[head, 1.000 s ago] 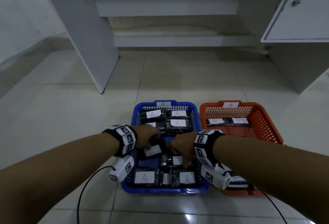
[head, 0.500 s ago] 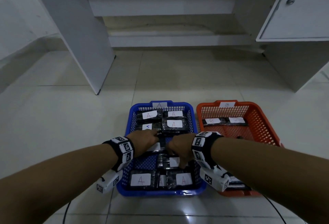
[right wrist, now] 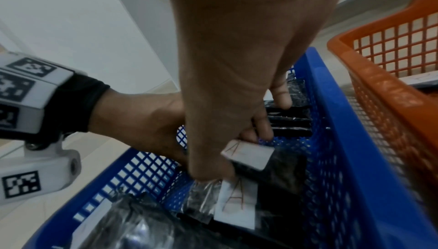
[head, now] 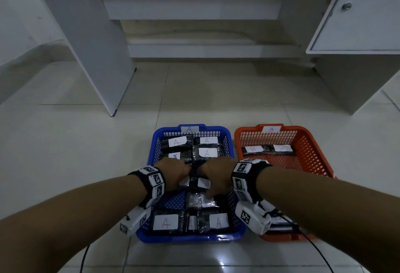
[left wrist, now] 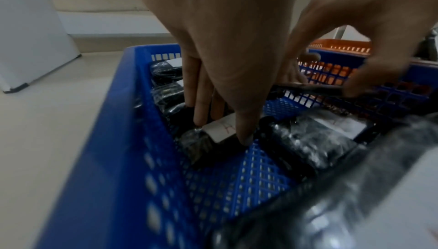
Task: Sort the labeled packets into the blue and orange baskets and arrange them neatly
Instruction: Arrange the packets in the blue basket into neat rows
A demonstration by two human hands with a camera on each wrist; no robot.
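Down in blue basket — left hand flat, right hand seemingly pinching "A" packet.

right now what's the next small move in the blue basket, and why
Probably lower the A packet that the right hand pinches flat onto the bare mesh beside the second packet, which the left hand presses; the blue basket's middle row has room.

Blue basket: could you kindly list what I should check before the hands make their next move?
1. Left hand touches the left A packet, label matching the blue basket: ok.
2. Right hand pinches the right A packet: ok.
3. Middle row tidy: not ok, packets lie askew beside bare mesh.
4. Orange basket holds only B packets: cannot tell, its near end is hidden.
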